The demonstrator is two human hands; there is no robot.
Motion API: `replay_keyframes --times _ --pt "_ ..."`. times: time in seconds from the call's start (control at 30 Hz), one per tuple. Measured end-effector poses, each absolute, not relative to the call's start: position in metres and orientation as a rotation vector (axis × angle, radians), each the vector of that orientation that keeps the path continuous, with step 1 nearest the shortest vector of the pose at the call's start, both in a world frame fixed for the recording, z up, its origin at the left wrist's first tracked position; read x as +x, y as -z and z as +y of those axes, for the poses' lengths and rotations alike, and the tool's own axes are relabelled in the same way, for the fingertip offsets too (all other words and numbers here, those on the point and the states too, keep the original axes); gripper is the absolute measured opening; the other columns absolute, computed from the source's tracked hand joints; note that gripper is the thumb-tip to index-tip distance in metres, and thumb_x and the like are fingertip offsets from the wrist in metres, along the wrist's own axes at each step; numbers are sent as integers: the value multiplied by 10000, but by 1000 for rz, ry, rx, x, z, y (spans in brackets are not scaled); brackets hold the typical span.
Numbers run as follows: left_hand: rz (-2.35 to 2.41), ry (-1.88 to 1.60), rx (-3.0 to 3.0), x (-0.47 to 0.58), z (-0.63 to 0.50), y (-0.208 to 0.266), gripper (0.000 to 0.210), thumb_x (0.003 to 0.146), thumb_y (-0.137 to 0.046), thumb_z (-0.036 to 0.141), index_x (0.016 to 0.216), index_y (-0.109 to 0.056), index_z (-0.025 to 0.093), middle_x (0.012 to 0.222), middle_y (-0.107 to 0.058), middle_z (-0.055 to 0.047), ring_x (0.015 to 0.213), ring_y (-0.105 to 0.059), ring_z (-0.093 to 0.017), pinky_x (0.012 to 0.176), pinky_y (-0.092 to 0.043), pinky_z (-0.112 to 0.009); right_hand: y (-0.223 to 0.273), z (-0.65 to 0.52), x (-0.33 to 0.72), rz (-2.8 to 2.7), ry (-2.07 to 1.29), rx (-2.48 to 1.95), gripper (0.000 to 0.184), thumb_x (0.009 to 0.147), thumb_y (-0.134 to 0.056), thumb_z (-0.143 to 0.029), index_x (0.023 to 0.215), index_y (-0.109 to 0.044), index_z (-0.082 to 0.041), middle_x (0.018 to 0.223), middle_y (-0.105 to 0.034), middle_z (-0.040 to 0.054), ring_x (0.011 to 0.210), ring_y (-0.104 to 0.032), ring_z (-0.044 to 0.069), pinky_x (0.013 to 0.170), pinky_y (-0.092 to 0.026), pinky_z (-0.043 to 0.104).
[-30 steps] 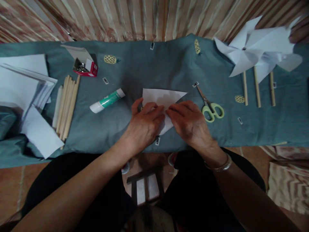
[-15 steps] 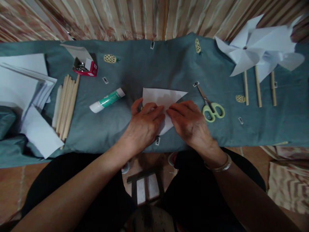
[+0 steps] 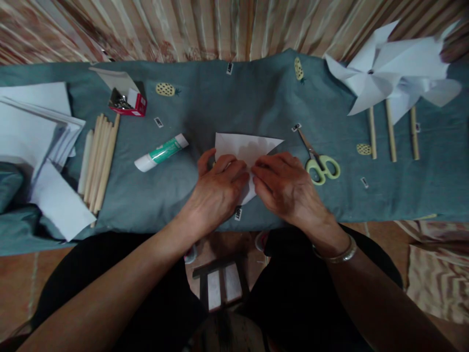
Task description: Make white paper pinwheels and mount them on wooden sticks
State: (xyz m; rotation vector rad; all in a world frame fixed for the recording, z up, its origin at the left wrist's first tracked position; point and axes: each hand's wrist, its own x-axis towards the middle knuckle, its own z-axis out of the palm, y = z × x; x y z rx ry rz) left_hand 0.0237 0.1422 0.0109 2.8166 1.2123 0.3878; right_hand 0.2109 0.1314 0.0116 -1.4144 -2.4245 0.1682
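A folded white sheet of paper (image 3: 244,144), roughly triangular with its tip to the right, lies on the cloth in front of me. My left hand (image 3: 222,188) bends over its left part, fingers closed against the paper and thumb near the middle. From the right, my right hand (image 3: 286,188) meets it, the fingertips pinched together on the paper close to the left fingertips. Both hands cover much of the lower sheet. Right of my right hand are scissors (image 3: 318,164) with light green handles. A white and green glue stick (image 3: 161,152) lies to the left.
Wooden sticks (image 3: 100,164) and white paper sheets (image 3: 27,127) lie at the left. Behind them stands an open red box (image 3: 137,105) of small metal pieces. White paper pinwheels (image 3: 388,63) on sticks are at the far right, near another person's hand (image 3: 456,44). A green cloth (image 3: 205,98) covers the table.
My right hand has shifted slightly left and its fingers have settled lower on the paper. My left hand stays nearly in place. The view has moved very slightly.
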Motion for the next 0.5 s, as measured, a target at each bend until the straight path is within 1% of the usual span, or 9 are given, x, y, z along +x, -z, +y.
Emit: replay_keyframes --times 0.1,0.17,0.33,0.5 --pt "1222 -378 2801 24 142 -11 197 942 -482 187 1010 -664 223 1070 -704 -27 1108 -581 -247 1103 -316 -542 -13 130 208 -2447 -139 -1446 248 977 -467 -281 982 -690 -173 1072 -673 98 1027 -558 270 886 -463 433" --pt "1213 -400 2796 23 142 -11 179 935 -507 194 1015 -667 209 1062 -705 -36 1104 -582 -256 1094 -328 -554 -14 129 206 -2464 -122 -1474 260 986 -455 -295 984 -687 -178 1063 -670 98 1034 -556 274 894 -462 436" --pt "1205 -446 2790 23 143 -10 172 933 -533 199 1040 -668 194 1076 -707 -42 1097 -588 -255 1088 -340 -556 -15 129 203 -2469 -108 -1506 230 976 -458 -258 993 -679 -194 1038 -664 104 1026 -555 291 873 -472 458" --pt "1180 -428 2762 22 143 -13 217 950 -489 207 1077 -665 219 1082 -710 -39 1109 -584 -252 1107 -317 -566 -14 129 203 -2470 -47 -1494 189 962 -483 -238 975 -671 -226 997 -671 81 997 -566 275 862 -475 438"
